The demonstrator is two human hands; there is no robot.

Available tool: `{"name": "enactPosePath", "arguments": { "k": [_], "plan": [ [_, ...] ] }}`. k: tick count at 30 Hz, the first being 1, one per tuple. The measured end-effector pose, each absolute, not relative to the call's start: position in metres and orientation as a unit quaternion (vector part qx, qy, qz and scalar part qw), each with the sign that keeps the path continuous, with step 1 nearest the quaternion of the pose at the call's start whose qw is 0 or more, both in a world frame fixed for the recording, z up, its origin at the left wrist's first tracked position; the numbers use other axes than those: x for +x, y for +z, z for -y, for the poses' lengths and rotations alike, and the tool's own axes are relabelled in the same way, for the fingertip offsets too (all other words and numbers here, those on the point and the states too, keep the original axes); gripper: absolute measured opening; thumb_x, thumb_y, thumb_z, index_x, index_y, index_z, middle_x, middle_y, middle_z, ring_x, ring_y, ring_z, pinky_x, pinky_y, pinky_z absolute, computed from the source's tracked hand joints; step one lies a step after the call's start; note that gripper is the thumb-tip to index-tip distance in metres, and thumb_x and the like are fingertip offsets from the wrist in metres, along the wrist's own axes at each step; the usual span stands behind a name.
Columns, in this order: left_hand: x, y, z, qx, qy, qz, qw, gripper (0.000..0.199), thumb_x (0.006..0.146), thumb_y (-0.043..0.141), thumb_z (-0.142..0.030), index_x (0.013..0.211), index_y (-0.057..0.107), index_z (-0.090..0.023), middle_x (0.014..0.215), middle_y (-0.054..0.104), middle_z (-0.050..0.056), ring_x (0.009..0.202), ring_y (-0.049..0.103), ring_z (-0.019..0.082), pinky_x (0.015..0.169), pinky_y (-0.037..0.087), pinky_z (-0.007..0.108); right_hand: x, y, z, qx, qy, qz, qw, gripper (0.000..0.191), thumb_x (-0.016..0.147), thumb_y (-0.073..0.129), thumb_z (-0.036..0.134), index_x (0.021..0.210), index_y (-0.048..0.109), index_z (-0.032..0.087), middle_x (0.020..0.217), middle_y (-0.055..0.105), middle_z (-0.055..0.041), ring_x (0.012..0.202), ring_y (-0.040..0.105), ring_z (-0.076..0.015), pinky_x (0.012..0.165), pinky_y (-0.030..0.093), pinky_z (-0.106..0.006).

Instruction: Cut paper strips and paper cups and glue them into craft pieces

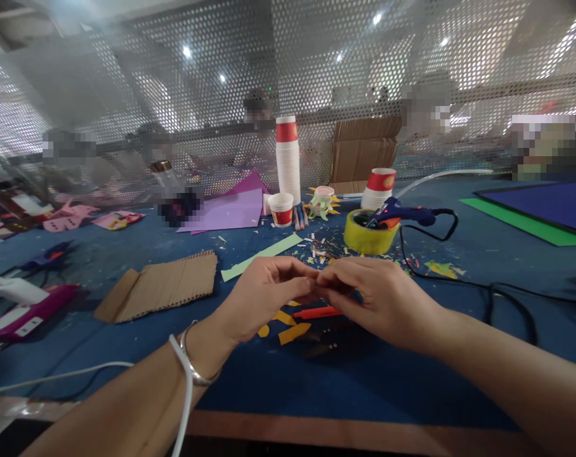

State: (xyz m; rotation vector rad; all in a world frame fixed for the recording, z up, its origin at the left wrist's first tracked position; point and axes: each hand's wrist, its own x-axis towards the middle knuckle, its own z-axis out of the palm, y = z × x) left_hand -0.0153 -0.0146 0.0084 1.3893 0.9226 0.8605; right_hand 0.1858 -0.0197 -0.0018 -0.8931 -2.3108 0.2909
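Observation:
My left hand point(273, 292) and my right hand point(378, 298) meet fingertip to fingertip above the blue table point(250, 387). Both are closed in a pinch; whatever lies between the fingertips is too small or hidden to make out. Beneath them lie a red-orange pen point(316, 313) and several yellow-orange paper pieces point(294, 333). A light green paper strip point(262, 256) lies just beyond my left hand. Past my right hand, a blue glue gun point(406, 213) rests on a roll of yellow tape point(371, 236). Small paper scraps are scattered beyond the fingers.
Corrugated cardboard point(169, 284) and a magenta-white power strip point(31, 311) lie at left. Paper cups point(288, 165) stand stacked behind, near purple sheets point(231, 211) and a decorated cup point(322, 202). A black cable point(464, 280) crosses the right side. Blue and green sheets point(545, 206) lie far right.

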Motion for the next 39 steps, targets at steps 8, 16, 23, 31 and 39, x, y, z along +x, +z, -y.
{"name": "enactPosePath", "arguments": {
  "k": [8, 16, 23, 31, 39],
  "plan": [
    [-0.0156, 0.0099, 0.0159, 0.607, 0.367, -0.394, 0.584, 0.012, 0.080, 0.074, -0.022, 0.090, 0.080, -0.019, 0.080, 0.077, 0.003, 0.076, 0.070, 0.011, 0.074, 0.052, 0.021, 0.1884, -0.0058, 0.0178, -0.319, 0.084, 0.879, 0.344, 0.008, 0.091, 0.056, 0.016, 0.089, 0.063, 0.016, 0.080, 0.069, -0.0042, 0.069, 0.062, -0.0150, 0.063, 0.044, -0.027],
    [-0.0157, 0.0064, 0.0121, 0.582, 0.405, -0.399, 0.582, 0.011, 0.075, 0.079, -0.024, 0.084, 0.078, -0.018, 0.078, 0.076, 0.001, 0.068, 0.068, 0.009, 0.067, 0.054, 0.019, 0.1864, -0.0040, 0.0184, -0.320, 0.098, 0.868, 0.366, 0.010, 0.093, 0.060, 0.024, 0.090, 0.065, 0.016, 0.077, 0.067, -0.0022, 0.067, 0.060, -0.0134, 0.063, 0.044, -0.027],
    [-0.0153, 0.0063, 0.0164, 0.645, 0.466, -0.411, 0.445, 0.014, 0.079, 0.077, -0.027, 0.092, 0.078, -0.022, 0.081, 0.076, 0.001, 0.070, 0.066, 0.010, 0.064, 0.052, 0.020, 0.1829, 0.0002, 0.0196, -0.377, 0.235, 0.797, 0.409, 0.012, 0.093, 0.060, 0.028, 0.087, 0.064, 0.018, 0.068, 0.062, 0.0030, 0.058, 0.053, -0.0092, 0.053, 0.041, -0.021],
    [-0.0094, 0.0056, 0.0201, 0.625, 0.486, -0.397, 0.464, 0.016, 0.077, 0.080, -0.025, 0.092, 0.078, -0.022, 0.084, 0.077, 0.002, 0.075, 0.068, 0.011, 0.070, 0.055, 0.021, 0.1827, -0.0012, 0.0198, -0.387, 0.298, 0.780, 0.392, 0.015, 0.093, 0.057, 0.027, 0.082, 0.062, 0.018, 0.067, 0.060, 0.0028, 0.060, 0.051, -0.0098, 0.055, 0.041, -0.022],
    [-0.0069, 0.0030, 0.0193, 0.523, 0.494, -0.402, 0.566, 0.013, 0.072, 0.085, -0.025, 0.082, 0.078, -0.020, 0.074, 0.075, -0.001, 0.066, 0.066, 0.007, 0.067, 0.055, 0.017, 0.1822, -0.0006, 0.0204, -0.387, 0.316, 0.771, 0.394, 0.015, 0.092, 0.057, 0.028, 0.081, 0.061, 0.019, 0.066, 0.060, 0.0029, 0.059, 0.052, -0.0101, 0.055, 0.042, -0.023]
  ]
}}
